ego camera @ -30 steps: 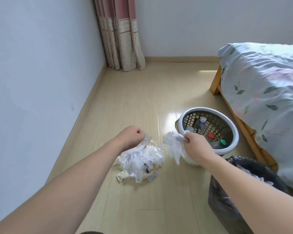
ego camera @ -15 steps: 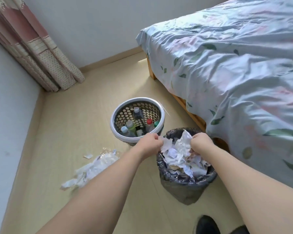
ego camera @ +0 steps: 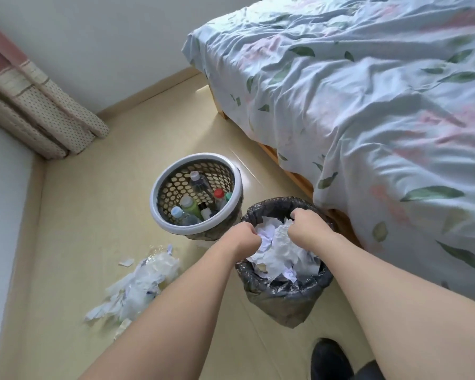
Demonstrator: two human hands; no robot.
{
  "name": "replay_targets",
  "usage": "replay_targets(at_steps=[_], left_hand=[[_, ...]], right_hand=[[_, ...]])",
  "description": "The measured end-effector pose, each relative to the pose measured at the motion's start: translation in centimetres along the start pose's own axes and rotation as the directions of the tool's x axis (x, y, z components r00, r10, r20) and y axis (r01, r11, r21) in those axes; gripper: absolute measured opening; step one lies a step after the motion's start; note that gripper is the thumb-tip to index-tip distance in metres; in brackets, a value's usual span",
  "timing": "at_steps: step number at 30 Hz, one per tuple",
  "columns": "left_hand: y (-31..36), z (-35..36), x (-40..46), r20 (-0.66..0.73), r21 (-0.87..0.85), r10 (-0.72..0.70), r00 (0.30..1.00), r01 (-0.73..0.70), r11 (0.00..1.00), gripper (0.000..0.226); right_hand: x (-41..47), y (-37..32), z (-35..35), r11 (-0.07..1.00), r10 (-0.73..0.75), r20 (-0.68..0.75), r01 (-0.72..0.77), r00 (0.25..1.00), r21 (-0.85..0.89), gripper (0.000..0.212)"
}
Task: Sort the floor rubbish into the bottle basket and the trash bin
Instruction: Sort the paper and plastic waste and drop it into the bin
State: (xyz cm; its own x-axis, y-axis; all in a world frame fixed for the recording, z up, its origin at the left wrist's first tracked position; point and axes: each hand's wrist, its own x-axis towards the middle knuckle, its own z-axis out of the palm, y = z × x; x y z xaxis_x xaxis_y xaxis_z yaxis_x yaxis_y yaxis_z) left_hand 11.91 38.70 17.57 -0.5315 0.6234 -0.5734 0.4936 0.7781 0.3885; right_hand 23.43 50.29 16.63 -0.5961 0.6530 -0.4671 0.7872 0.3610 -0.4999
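- both my hands are down in the mouth of the trash bin, most likely to stuff the paper low enough to leave room for more
- left hand sits at the bin's left rim, fingers curled into the crumpled paper; looks like it grips a wad, though the fingertips are hidden
- right hand is at the far side of the rim, fingers curled down onto the same paper, gripping or pressing it; I can't tell which for sure
- trash bin has a black liner and is heaped with white crumpled paper up to the rim; it stands on the floor just beside the bed
- bottle basket, white rim with perforated wall, stands touching or just beside the bin on its far left side; holds several upright bottles, caps white, red, green, and one pale green bottle
- rubbish pile of plastic wrap and paper scraps lies on the floor left of my left arm, toward the wall side, so sorting isn't done; no bottles visible in it, so I judge the rest goes to the bin
- curtain hangs in the far left corner, a dark shoe at the near edge
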Motion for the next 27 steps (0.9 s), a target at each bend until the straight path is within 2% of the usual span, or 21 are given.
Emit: replay_targets(at_steps=[2,7,11,15,19,22,25,27], left_hand=[[-2.3,-1.6,-1.8,0.017,0.020,-0.029,0.999,0.029,0.999,0.020],[-12.3,-6.6,-7.4,0.043,-0.001,-0.149,0.988,0.149,0.989,0.024],[-22.4,-9.9,-11.5,-0.013,-0.013,-0.259,0.966,0.258,0.966,0.026],[-31.8,-11.4,-14.7,-0.056,-0.035,-0.321,0.945,0.320,0.947,0.022],[-39.7,-9.6,-15.6,-0.115,-0.048,-0.344,0.932,0.341,0.939,0.020],[-45.6,-5.6,-14.3,-0.088,-0.133,-0.395,0.914,0.382,0.914,0.018],[-49.7,-1.0,-12.3,-0.079,-0.215,-0.426,0.901,0.401,0.890,0.007],[-52.3,2.0,-9.9,-0.085,-0.255,-0.460,0.884,0.427,0.867,0.009]], right_hand=[[-1.1,-2.1,0.4,0.997,-0.078,0.007,0.078,0.997,-0.028,0.049],[-5.2,-10.3,3.6,0.960,-0.269,0.028,0.271,0.963,-0.071,0.040],[-8.1,-16.9,8.7,0.917,-0.362,0.159,0.381,0.919,-0.114,0.037],[-10.1,-22.4,15.9,0.878,-0.414,0.290,0.462,0.863,-0.122,0.044],[-10.7,-25.5,23.0,0.880,-0.370,0.392,0.453,0.842,-0.142,0.038],[-9.5,-26.3,28.8,0.895,-0.286,0.449,0.404,0.847,-0.192,0.029],[-7.7,-25.8,34.1,0.899,-0.190,0.449,0.338,0.873,-0.278,0.013],[-6.0,-25.1,37.9,0.899,-0.137,0.437,0.296,0.889,-0.321,0.021]])
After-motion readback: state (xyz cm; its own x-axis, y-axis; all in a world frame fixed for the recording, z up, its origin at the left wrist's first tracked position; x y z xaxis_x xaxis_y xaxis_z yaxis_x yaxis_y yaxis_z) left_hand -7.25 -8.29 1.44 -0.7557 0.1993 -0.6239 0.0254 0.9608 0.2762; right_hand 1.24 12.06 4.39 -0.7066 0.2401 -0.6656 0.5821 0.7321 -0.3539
